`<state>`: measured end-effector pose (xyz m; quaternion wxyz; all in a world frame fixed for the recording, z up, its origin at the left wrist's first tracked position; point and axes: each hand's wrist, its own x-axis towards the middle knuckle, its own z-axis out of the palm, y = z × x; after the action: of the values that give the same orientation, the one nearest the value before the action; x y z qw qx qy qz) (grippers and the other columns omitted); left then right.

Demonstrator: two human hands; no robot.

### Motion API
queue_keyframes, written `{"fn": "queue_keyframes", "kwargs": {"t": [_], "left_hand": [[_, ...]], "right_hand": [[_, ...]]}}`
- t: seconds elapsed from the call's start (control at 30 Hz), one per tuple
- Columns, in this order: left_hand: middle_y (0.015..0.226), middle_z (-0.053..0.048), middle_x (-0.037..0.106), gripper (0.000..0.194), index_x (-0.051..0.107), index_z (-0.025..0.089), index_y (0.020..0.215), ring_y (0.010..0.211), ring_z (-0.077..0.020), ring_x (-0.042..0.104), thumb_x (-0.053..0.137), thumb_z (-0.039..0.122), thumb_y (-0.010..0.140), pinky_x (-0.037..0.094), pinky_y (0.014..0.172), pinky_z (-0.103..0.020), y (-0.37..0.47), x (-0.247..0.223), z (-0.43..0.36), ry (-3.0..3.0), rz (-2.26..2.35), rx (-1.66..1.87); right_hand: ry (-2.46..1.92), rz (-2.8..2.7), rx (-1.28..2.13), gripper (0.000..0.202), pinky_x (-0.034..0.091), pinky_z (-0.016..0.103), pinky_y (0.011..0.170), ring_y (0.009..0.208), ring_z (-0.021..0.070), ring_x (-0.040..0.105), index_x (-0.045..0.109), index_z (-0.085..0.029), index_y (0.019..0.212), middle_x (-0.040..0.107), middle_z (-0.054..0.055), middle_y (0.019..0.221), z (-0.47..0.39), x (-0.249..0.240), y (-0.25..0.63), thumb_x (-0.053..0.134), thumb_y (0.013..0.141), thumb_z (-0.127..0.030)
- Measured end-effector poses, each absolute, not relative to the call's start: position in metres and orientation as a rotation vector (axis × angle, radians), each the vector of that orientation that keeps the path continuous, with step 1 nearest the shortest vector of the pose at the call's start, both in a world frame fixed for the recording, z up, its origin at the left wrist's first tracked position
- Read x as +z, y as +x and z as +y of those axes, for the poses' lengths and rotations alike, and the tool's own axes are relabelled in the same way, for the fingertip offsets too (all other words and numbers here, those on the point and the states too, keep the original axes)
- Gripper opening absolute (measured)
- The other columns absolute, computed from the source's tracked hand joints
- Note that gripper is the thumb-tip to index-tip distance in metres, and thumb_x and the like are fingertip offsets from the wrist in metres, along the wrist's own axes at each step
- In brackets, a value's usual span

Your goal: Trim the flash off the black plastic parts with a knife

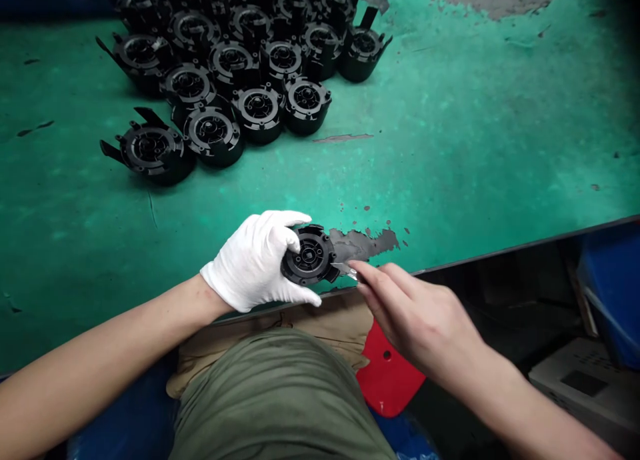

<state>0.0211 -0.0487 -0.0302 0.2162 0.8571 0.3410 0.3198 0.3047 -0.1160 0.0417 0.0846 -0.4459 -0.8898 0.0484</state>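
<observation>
My left hand (pixel 260 260), in a white glove, is closed round a round black plastic housing (pixel 309 255) near the table's front edge. The housing's ribbed face with a central hub points up towards me. My bare right hand (pixel 410 307) pinches a small knife with a pointed metal blade (pixel 345 268); most of its handle is hidden in the fingers. The blade's tip is at the right rim of the housing, and I cannot tell whether it touches.
Several similar black housings (pixel 213 133) stand grouped at the back left, some with upright tabs. The green tabletop (pixel 475 147) has worn grey patches. Below its front edge are a red plastic piece (pixel 393 373), a pale box (pixel 585 380) and a blue container (pixel 615 280).
</observation>
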Motion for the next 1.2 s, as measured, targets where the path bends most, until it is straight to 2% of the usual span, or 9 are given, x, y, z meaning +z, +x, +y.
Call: {"fn": "queue_keyframes", "kwargs": {"t": [0.1, 0.3, 0.4, 0.57, 0.8, 0.9, 1.03, 1.2], "left_hand": [[0.128, -0.021, 0.074, 0.073, 0.050, 0.023, 0.105, 0.118, -0.0388, 0.076, 0.088, 0.076, 0.073, 0.063, 0.093, -0.053, 0.022, -0.031, -0.049, 2.350, 0.881, 0.881], [0.125, -0.018, 0.073, 0.076, 0.048, 0.023, 0.127, 0.114, -0.0349, 0.076, 0.091, 0.062, 0.078, 0.064, 0.093, -0.050, 0.024, -0.031, -0.048, 2.339, 0.851, 0.930], [0.122, -0.018, 0.074, 0.082, 0.050, 0.021, 0.131, 0.109, -0.0363, 0.078, 0.092, 0.065, 0.076, 0.065, 0.092, -0.052, 0.025, -0.032, -0.047, 2.301, 0.869, 0.893], [0.121, -0.017, 0.075, 0.083, 0.055, 0.020, 0.130, 0.108, -0.0364, 0.078, 0.093, 0.067, 0.072, 0.065, 0.091, -0.051, 0.025, -0.031, -0.046, 2.254, 0.890, 0.863], [0.119, -0.015, 0.077, 0.078, 0.060, 0.021, 0.127, 0.108, -0.0348, 0.078, 0.092, 0.068, 0.073, 0.064, 0.093, -0.049, 0.027, -0.028, -0.045, 2.235, 0.897, 0.852], [0.123, -0.014, 0.076, 0.082, 0.059, 0.021, 0.134, 0.112, -0.0335, 0.077, 0.090, 0.069, 0.075, 0.063, 0.097, -0.046, 0.026, -0.027, -0.044, 2.238, 0.902, 0.809], [0.137, -0.017, 0.073, 0.096, 0.051, 0.022, 0.150, 0.123, -0.0376, 0.074, 0.085, 0.075, 0.077, 0.059, 0.103, -0.049, 0.023, -0.027, -0.043, 2.344, 0.899, 0.701], [0.138, -0.019, 0.072, 0.095, 0.049, 0.020, 0.149, 0.123, -0.0394, 0.073, 0.084, 0.074, 0.080, 0.059, 0.100, -0.052, 0.022, -0.027, -0.044, 2.386, 0.893, 0.726]], "right_hand": [[-1.448, -2.562, 0.227, 0.032, 0.042, 0.031, 0.060, 0.070, 0.0142, 0.064, 0.061, -0.007, 0.141, 0.068, 0.005, 0.094, -0.131, 0.022, 0.297, 0.053, 0.113, -0.020], [-1.501, -2.638, 0.025, 0.034, 0.036, 0.034, 0.057, 0.065, 0.0150, 0.057, 0.061, -0.009, 0.143, 0.066, 0.003, 0.089, -0.132, 0.019, 0.289, 0.053, 0.113, -0.021], [-1.472, -2.742, 0.013, 0.037, 0.035, 0.035, 0.057, 0.065, 0.0160, 0.054, 0.058, -0.007, 0.146, 0.063, 0.002, 0.088, -0.128, 0.027, 0.291, 0.050, 0.110, -0.013], [-1.260, -2.878, -0.036, 0.047, 0.031, 0.035, 0.054, 0.065, 0.0161, 0.053, 0.056, -0.005, 0.142, 0.061, 0.002, 0.084, -0.112, 0.039, 0.299, 0.043, 0.097, 0.004], [-1.086, -2.998, -0.106, 0.049, 0.037, 0.033, 0.056, 0.068, 0.0175, 0.057, 0.052, -0.003, 0.141, 0.062, 0.003, 0.084, -0.096, 0.044, 0.306, 0.043, 0.094, 0.006], [-1.019, -3.028, -0.091, 0.048, 0.038, 0.033, 0.057, 0.070, 0.0179, 0.058, 0.052, -0.003, 0.141, 0.063, 0.003, 0.086, -0.091, 0.043, 0.308, 0.043, 0.094, 0.006], [-0.945, -3.029, -0.040, 0.044, 0.036, 0.034, 0.056, 0.070, 0.0170, 0.059, 0.054, -0.003, 0.137, 0.062, 0.002, 0.084, -0.083, 0.044, 0.310, 0.042, 0.096, 0.006], [-0.879, -3.051, 0.123, 0.044, 0.030, 0.033, 0.055, 0.070, 0.0153, 0.059, 0.057, -0.006, 0.137, 0.062, 0.002, 0.085, -0.072, 0.042, 0.314, 0.044, 0.096, 0.004]]}}
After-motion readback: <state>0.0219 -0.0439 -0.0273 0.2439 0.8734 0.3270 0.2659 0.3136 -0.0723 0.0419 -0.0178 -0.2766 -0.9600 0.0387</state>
